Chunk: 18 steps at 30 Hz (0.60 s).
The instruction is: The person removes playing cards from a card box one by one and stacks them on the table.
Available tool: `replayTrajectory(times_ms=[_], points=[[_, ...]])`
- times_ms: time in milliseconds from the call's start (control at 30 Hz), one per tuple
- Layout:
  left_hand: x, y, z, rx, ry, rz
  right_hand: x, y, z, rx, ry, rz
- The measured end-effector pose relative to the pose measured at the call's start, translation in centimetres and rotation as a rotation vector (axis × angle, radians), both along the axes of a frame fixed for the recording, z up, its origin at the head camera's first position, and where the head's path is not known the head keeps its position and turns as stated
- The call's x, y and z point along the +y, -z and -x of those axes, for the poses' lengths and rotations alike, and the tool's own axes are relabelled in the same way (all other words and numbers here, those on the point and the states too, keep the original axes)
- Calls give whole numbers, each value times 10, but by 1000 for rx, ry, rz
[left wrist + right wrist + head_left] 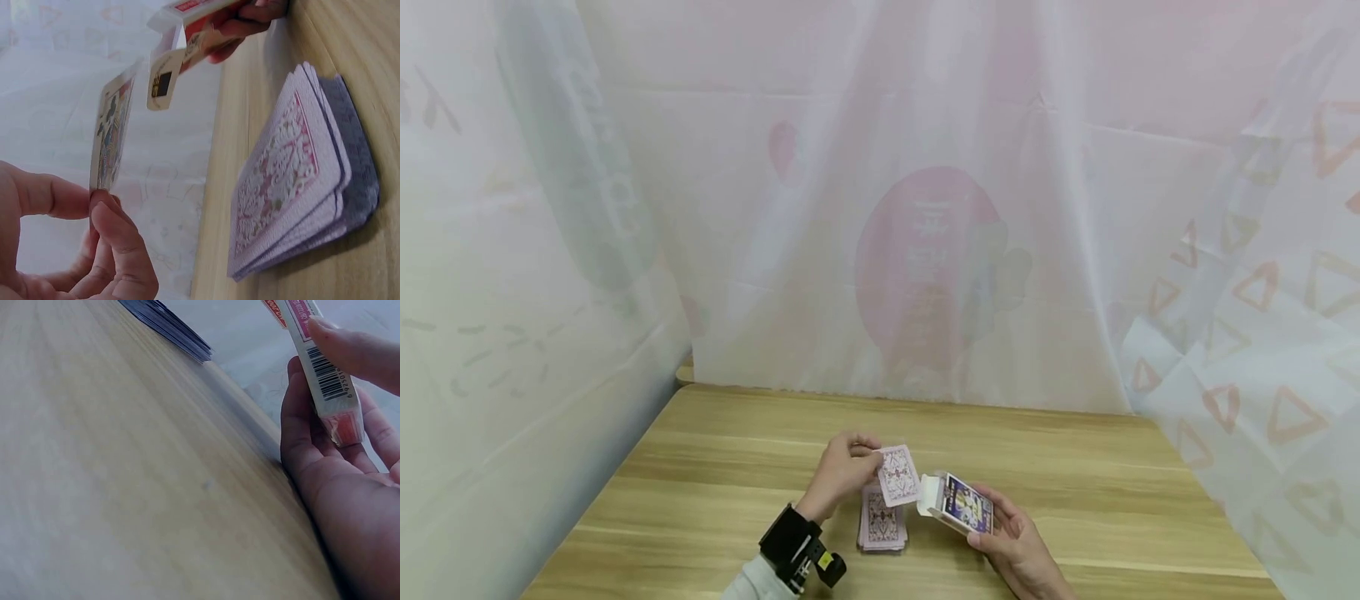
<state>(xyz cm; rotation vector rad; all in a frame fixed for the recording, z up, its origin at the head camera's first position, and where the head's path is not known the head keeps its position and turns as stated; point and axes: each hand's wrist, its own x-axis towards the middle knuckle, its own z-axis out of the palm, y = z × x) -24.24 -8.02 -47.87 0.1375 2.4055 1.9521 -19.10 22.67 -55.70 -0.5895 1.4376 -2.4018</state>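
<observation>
My left hand (850,467) pinches a single playing card (898,475) by its edge between thumb and fingertips, lifted above the table. In the left wrist view that card (111,128) shows a face-card picture and stands close to the open flap of the card box (187,47). My right hand (1011,537) holds the card box (958,502) with its flap open toward the card; its fingers curl round the box (315,359). A stack of pink-backed cards (882,525) lies face down on the wooden table (715,467) below the lifted card, and the left wrist view shows the stack (300,169) slightly fanned.
Translucent white sheeting (925,208) with faint printed shapes hangs along the back and both sides of the table. A black wrist-worn camera (793,546) sits on my left forearm. Bare wood stretches to the left and right of the hands.
</observation>
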Motion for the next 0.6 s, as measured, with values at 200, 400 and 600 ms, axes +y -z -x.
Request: replayTrajectory(times_ms=[200,400,600], points=[[-7,8,3,-2,31,89,-1,1,-2,2,-14,-6],[-11,10,5,-17,54,137,-1,-1,-2,-9,-7,-11],[-12,8,4,-78,108,149,0,-1,0,24,-19,24]])
